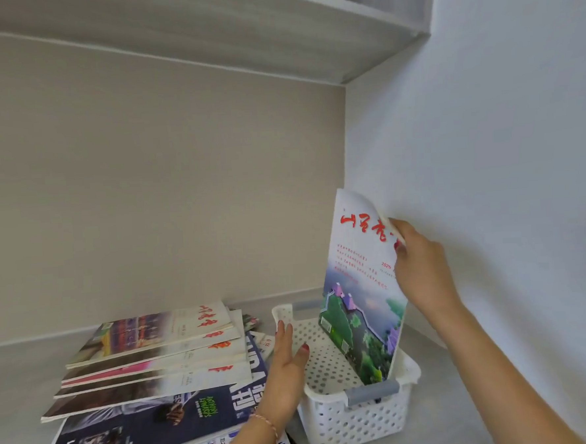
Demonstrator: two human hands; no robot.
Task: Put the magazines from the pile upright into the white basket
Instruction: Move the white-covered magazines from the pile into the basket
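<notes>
A white perforated basket (pixel 358 420) with grey handles stands on the grey counter at the lower middle. A magazine (pixel 360 286) with red script and a green landscape cover stands upright inside it along the right side, its top corner curling. My right hand (pixel 421 269) grips that magazine's upper right edge. My left hand (pixel 286 366) rests with fingers spread on the basket's left rim, holding nothing. The pile of magazines (pixel 156 367) lies flat to the left of the basket, several white ones fanned on top of dark-covered ones.
A white wall (pixel 505 174) rises close on the right of the basket. A beige back wall and a shelf (pixel 273 34) overhead enclose the counter. Bare grey counter (pixel 468 417) shows to the right of the basket.
</notes>
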